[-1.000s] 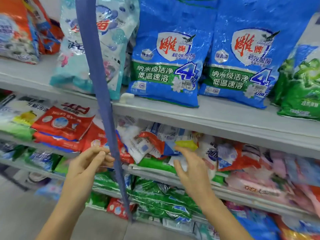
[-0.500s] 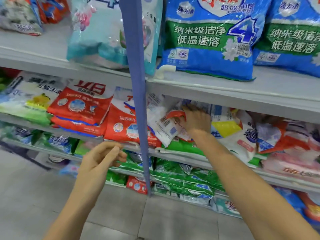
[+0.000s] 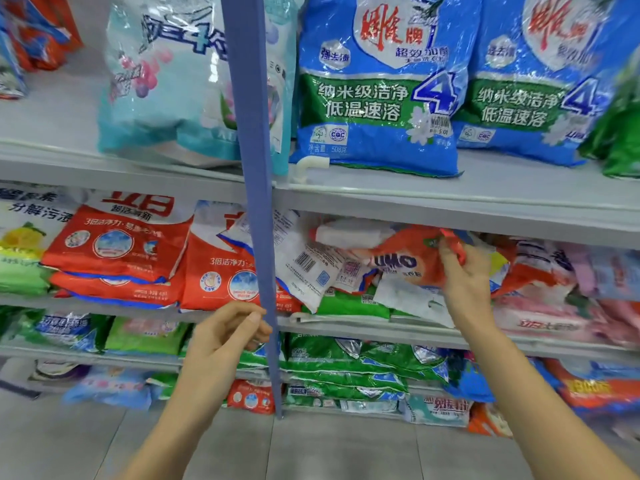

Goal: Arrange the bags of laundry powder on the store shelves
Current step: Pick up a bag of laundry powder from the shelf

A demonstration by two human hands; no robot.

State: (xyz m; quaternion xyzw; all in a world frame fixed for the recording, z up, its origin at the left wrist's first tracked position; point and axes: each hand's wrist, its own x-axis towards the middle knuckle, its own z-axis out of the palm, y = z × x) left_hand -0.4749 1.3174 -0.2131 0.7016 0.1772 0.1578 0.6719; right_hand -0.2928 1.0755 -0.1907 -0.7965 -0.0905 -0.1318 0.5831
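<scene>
Middle shelf [image 3: 381,331]: orange bag [image 3: 405,263] atop jumbled bags [image 3: 304,268], corner pinched by right hand [image 3: 465,289]. Left hand [image 3: 221,337]: fingers [image 3: 250,318] loosely curled, just beside blue post [image 3: 250,133]. Upper shelf [image 3: 450,199]: two blue bags [image 3: 374,98], upright.

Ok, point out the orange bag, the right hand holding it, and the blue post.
orange bag [image 3: 403,260], head view, on its printed front.
right hand [image 3: 465,277], head view, on the back of the hand.
blue post [image 3: 247,133], head view, on its upper front face.
</scene>
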